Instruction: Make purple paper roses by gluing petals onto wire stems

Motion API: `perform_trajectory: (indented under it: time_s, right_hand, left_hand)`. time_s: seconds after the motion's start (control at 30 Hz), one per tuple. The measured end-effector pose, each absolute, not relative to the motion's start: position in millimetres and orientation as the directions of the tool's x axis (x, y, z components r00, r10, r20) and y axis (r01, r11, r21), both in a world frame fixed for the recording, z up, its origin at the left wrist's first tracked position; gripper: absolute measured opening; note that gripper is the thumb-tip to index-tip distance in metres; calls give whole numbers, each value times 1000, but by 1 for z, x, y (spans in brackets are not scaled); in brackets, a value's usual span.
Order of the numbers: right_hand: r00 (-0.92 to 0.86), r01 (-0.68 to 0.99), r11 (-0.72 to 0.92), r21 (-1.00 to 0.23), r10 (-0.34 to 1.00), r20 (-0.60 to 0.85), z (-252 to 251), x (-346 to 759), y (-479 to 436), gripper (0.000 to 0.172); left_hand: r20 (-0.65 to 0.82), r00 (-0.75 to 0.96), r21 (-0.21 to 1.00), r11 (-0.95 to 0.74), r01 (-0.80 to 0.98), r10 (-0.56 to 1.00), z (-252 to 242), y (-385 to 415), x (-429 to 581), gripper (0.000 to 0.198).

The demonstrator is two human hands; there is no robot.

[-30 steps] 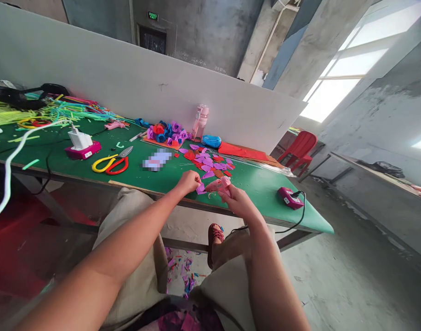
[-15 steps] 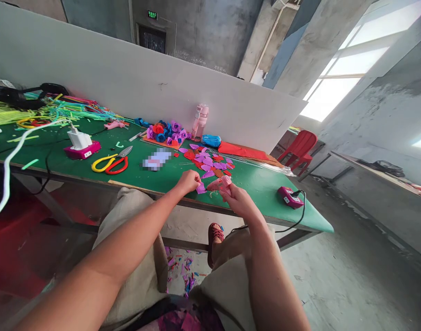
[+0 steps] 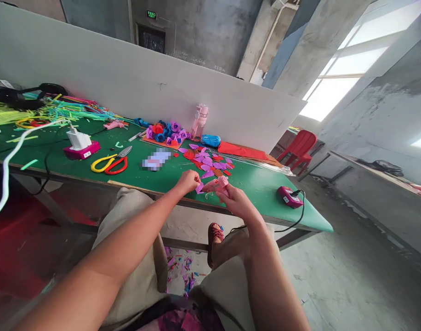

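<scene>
My left hand (image 3: 189, 181) pinches a small purple paper petal (image 3: 199, 187) over the front edge of the green table (image 3: 155, 186). My right hand (image 3: 235, 198) is wrapped round a pink hot glue gun (image 3: 221, 183), its nozzle pointing left and close against the petal. Whether the nozzle touches the paper I cannot tell. Just beyond both hands lie loose purple and red paper petals (image 3: 206, 161). Thin pale strands (image 3: 209, 196) show under the glue gun. Further back is a pile of purple, blue and red paper flowers (image 3: 167, 132).
Yellow-and-red-handled scissors (image 3: 110, 163) and a white plug in a magenta power socket (image 3: 81, 149) are on the left. A pink bottle (image 3: 200, 122) stands by the grey partition (image 3: 128, 87). Another magenta socket (image 3: 289, 196) with a black cable sits at the right edge.
The glue gun has shifted slightly left, its nozzle now nearer the purple petal. The petal has tilted a little in my left hand, which otherwise stays in place.
</scene>
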State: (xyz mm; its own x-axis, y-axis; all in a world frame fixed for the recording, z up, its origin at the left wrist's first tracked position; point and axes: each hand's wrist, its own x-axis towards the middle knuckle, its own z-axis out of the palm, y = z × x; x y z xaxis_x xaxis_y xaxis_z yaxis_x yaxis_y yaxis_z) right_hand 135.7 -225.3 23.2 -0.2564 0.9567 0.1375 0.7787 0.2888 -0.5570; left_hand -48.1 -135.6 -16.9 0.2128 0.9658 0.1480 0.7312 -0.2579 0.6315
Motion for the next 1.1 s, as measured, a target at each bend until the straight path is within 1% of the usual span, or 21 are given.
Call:
perform_trajectory:
  time_s: [0.3, 0.8, 0.9, 1.03, 1.1]
  right_hand:
    - [-258, 799, 285, -530, 958, 128, 22, 135, -223, 24]
    - [-201, 844, 245, -476, 969, 143, 18, 146, -218, 24]
    - [-188, 835, 239, -495, 970, 152, 20, 146, -220, 23]
    - [-180, 791, 237, -565, 971, 155, 23, 145, -223, 25]
    - [-191, 784, 245, -570, 969, 154, 22, 144, -223, 27]
  left_hand:
    - [146, 212, 638, -256, 726, 966, -17, -135, -48, 14]
    - [141, 210, 629, -252, 736, 967, -16, -135, -48, 14]
    - [141, 208, 632, -249, 734, 968, -16, -135, -48, 13]
    - [143, 209, 634, -252, 732, 967, -16, -136, -48, 14]
    - [143, 212, 628, -255, 735, 967, -16, -136, -48, 14]
